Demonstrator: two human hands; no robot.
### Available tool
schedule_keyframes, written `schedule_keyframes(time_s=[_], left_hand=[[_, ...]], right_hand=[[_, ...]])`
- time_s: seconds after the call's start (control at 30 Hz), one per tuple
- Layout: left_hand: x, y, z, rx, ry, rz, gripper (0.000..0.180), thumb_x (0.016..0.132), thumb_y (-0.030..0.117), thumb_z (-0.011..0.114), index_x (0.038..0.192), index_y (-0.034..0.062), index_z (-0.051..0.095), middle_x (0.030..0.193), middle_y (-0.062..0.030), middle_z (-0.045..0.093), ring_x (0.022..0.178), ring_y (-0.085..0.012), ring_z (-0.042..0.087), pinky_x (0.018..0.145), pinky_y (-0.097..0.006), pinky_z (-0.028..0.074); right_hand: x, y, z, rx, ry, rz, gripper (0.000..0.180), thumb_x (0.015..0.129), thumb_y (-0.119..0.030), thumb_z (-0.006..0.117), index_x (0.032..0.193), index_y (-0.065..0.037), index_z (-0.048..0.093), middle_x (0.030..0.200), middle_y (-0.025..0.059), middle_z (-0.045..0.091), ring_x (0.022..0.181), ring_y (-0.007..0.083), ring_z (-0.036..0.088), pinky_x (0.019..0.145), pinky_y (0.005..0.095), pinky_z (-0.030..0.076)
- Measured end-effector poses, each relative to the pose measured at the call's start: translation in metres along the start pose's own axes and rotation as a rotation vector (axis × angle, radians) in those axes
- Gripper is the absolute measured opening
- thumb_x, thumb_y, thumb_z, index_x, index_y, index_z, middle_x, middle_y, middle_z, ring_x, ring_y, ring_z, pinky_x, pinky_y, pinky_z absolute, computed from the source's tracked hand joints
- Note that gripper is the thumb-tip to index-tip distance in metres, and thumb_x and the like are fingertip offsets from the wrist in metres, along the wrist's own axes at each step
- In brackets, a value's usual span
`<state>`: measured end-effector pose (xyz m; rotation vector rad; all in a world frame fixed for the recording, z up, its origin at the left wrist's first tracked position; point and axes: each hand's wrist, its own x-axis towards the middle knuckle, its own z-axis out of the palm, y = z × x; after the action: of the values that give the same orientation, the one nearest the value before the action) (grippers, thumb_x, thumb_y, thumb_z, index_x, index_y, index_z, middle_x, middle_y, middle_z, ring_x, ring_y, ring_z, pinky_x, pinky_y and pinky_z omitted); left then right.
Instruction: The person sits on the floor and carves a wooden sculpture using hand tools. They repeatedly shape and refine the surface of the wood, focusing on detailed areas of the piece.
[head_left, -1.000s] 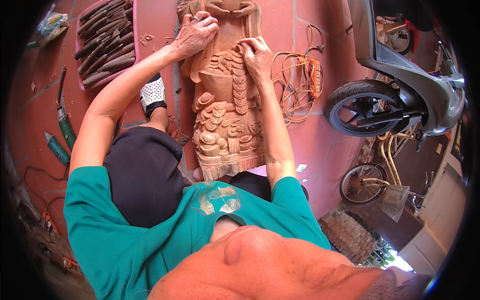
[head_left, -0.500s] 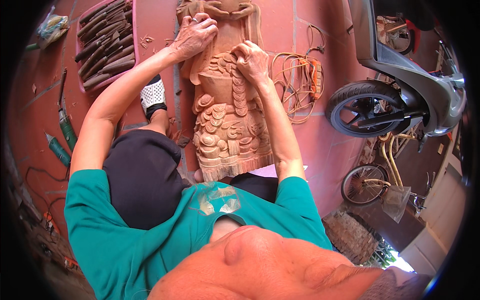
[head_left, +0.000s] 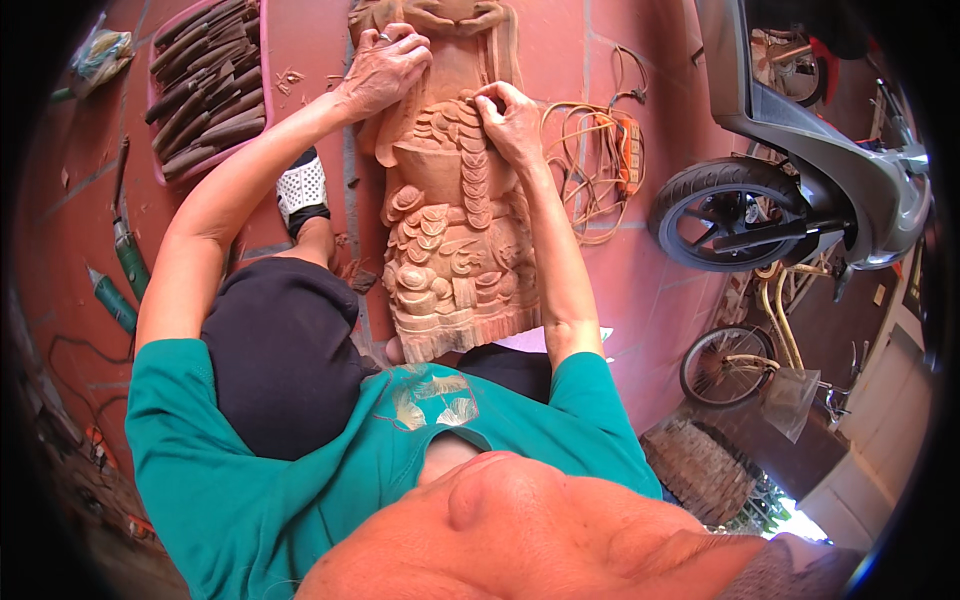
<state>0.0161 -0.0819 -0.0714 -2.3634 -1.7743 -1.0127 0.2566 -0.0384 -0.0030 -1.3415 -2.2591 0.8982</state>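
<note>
A tall wood carving (head_left: 450, 190) lies on the floor in front of me. Rows of overlapping coins, rounded lumps and carved hands cover its surface. My left hand (head_left: 388, 72) is closed over the upper left part of the carving, fingers bent and pressed against the wood. At the top of the raised coin string, my right hand (head_left: 510, 122) is pinched, its fingertips touching or close to the carving's right side. Whatever may sit between those fingertips is hidden. The carving's rough lower end points toward my lap.
A pink tray (head_left: 268, 100) of dark-handled tools stands at the far left, with wood shavings (head_left: 290, 80) beside it. Green power tools (head_left: 130, 255) lie at left. An orange power strip (head_left: 629, 155) with coiled cord is to the right, before a motorbike wheel (head_left: 725, 215) and a bicycle (head_left: 735, 365).
My right hand has shifted slightly up and right on the carving, its fingers less tightly curled, so more of the coin string shows. My left hand stays on the same spot.
</note>
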Motion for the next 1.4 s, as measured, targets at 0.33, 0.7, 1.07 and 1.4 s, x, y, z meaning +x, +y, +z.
schedule_keyframes(time_s=[0.33, 0.7, 1.07, 1.4], left_hand=[[0.001, 0.001, -0.003, 0.001, -0.013, -0.006, 0.013, 0.092, 0.018, 0.062, 0.104, 0.0156, 0.065, 0.117, 0.0036, 0.061, 0.123, -0.0188, 0.048, 0.096, -0.04, 0.03], [0.001, 0.002, -0.003, 0.012, -0.024, -0.013, 0.012, 0.093, 0.02, 0.061, 0.104, 0.0156, 0.065, 0.118, 0.0038, 0.061, 0.122, -0.0188, 0.049, 0.096, -0.04, 0.029], [0.002, 0.001, -0.001, 0.012, 0.022, 0.028, 0.012, 0.093, 0.021, 0.061, 0.103, 0.0162, 0.064, 0.115, 0.0043, 0.06, 0.12, -0.0172, 0.049, 0.092, -0.041, 0.029], [0.0, 0.0, -0.002, 0.018, -0.024, 0.007, 0.012, 0.094, 0.018, 0.061, 0.105, 0.0162, 0.065, 0.118, 0.0033, 0.062, 0.123, -0.018, 0.048, 0.097, -0.039, 0.028]], right_hand=[[0.009, -0.001, 0.007, -0.064, -0.008, -0.093, 0.017, 0.084, -0.02, 0.072, 0.088, -0.003, 0.07, 0.077, 0.0134, 0.071, 0.071, 0.0253, 0.07, 0.068, 0.0358, 0.054], [0.001, 0.003, 0.006, -0.069, 0.213, -0.07, 0.007, 0.08, -0.012, 0.069, 0.081, -0.005, 0.07, 0.08, 0.0148, 0.068, 0.077, 0.0333, 0.068, 0.071, 0.0432, 0.053], [0.004, 0.003, 0.006, 0.093, 0.022, -0.157, 0.007, 0.084, -0.009, 0.072, 0.088, -0.003, 0.071, 0.084, 0.0097, 0.069, 0.074, 0.0219, 0.068, 0.068, 0.0319, 0.053], [0.006, 0.003, 0.013, -0.146, 0.079, -0.139, 0.008, 0.083, -0.012, 0.071, 0.087, -0.005, 0.071, 0.084, 0.0131, 0.07, 0.077, 0.0285, 0.069, 0.069, 0.0381, 0.053]])
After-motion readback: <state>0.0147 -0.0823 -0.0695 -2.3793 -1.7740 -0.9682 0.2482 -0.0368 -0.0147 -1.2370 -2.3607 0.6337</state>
